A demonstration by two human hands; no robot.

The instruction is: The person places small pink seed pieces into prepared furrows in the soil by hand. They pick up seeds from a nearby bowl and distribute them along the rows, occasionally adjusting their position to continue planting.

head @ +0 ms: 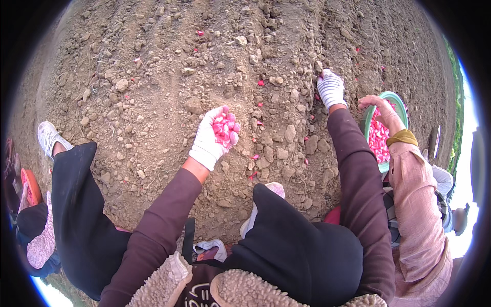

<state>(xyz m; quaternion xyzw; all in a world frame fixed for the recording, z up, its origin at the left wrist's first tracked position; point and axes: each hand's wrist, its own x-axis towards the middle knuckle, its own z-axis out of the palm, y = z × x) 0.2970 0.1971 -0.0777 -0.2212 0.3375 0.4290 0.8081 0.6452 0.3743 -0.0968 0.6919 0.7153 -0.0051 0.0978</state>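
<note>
Cupped palm up, my left hand [215, 134] in a white glove with pinkish fingertips holds a heap of pink coated seeds or cloves [225, 129]. My right hand [330, 87], in a white and grey striped glove, reaches down to the furrowed soil at the upper right. Its fingertips touch the ground, and whether they pinch anything is hidden. Beside its wrist on the soil lies a dark red piece [317, 97]. More small pink and red pieces lie scattered between my hands, one of them a red piece [261, 83].
At the right, a co-worker's bare hand [385, 111] is over a green basin [403, 109] of similar pink pieces. Another person at far left has an orange basin [33, 188]. Clods and stones cover the furrows. My bent knees and shoes are below my hands.
</note>
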